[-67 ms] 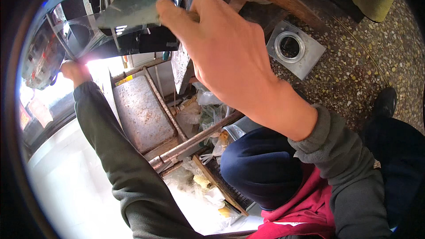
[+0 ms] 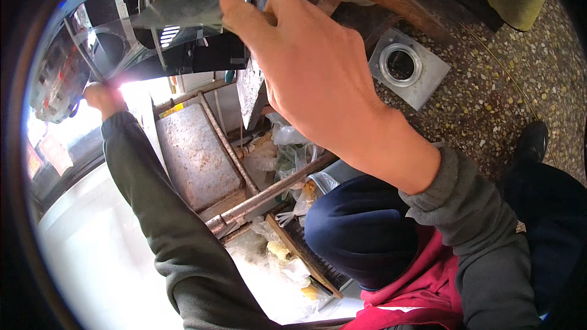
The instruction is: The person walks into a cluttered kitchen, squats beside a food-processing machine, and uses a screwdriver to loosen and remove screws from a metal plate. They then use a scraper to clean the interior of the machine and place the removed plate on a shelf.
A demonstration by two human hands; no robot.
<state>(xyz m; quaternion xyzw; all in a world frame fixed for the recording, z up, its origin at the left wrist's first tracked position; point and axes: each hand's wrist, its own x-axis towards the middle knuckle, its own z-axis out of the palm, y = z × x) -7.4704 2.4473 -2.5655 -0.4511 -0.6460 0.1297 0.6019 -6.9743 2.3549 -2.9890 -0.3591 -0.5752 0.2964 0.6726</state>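
Observation:
My right hand [image 2: 306,67] reaches up at the top centre, and its fingertips close over the edge of a dark grey sheet [image 2: 183,3] that lies against a black housing [image 2: 208,58]. My left hand [image 2: 104,98] is stretched out at the left. It is clenched on the lower rim of that same housing, beside a bright glare that hides part of its fingers. Both arms wear dark green-grey sleeves.
A square metal plate with a round hole [image 2: 406,67] lies on the speckled floor [image 2: 501,85]. Below the hands are a grey block [image 2: 195,159], rusty rods [image 2: 269,192] and crumpled plastic bags [image 2: 287,153]. My navy-clad knee [image 2: 361,232] and black shoe [image 2: 532,140] are at the lower right.

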